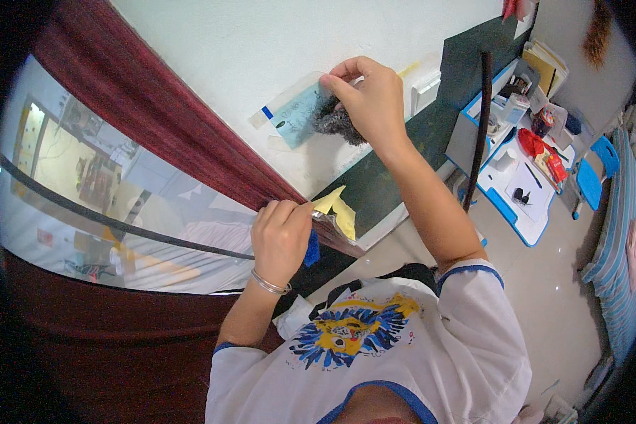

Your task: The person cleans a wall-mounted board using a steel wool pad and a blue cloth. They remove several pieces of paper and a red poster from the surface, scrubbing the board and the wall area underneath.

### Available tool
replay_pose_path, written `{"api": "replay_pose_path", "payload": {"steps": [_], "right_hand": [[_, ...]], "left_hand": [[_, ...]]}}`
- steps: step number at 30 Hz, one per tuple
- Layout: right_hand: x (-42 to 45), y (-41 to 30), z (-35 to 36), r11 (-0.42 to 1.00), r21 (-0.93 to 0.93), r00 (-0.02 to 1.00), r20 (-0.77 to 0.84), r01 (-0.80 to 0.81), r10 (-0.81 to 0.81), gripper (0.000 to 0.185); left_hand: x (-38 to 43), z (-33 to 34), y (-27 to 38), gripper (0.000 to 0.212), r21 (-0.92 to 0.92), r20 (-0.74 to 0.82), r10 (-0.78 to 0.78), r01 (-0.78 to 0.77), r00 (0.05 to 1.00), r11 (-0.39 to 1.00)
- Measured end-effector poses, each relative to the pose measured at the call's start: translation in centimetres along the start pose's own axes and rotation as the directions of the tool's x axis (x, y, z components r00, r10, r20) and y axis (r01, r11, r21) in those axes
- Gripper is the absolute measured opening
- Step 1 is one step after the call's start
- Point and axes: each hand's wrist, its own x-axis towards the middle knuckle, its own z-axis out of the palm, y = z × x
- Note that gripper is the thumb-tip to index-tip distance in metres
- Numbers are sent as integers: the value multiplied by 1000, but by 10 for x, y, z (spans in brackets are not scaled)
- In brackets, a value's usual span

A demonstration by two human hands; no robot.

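My right hand is raised against the white wall. Its thumb and forefinger meet at the upper edge of a pale blue printed sheet, which has clear tape along its borders. Below the thumb, the curled fingers hold a dark grey wiry clump that looks like steel wool and covers part of the sheet. Lower down, beside the dark red curtain, my left hand grips a crumpled yellow paper scrap with a shiny silvery side. A blue thing shows beside that hand; whether it is held, I cannot tell.
A wall switch sits right of the sheet. Window glass is at the left. To the right, a white desk with blue edging carries papers, a pen and containers, near a blue chair and a striped bed.
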Motion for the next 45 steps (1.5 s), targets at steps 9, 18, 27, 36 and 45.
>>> {"api": "replay_pose_path", "payload": {"steps": [9, 18, 27, 36, 45], "right_hand": [[6, 1, -5, 943, -203, 960, 147, 263, -237, 15], [5, -4, -13, 908, -226, 922, 246, 353, -297, 18], [16, -19, -15, 699, -524, 869, 370, 488, -329, 20], [-16, -21, -7, 701, -113, 629, 558, 704, -542, 13], [-8, -12, -19, 868, 234, 777, 387, 438, -496, 10]], "left_hand": [[-1, 0, -5, 16, 35, -27, 24, -23, 999, 999], [3, -7, -5, 19, 52, -28, -19, 20, 999, 998], [6, -11, 2, 19, 65, -40, -32, 34, 999, 997], [5, -11, 3, 18, 89, -44, -31, 34, 999, 995], [20, -22, 6, 20, 129, -83, 27, -16, 996, 992]]}}
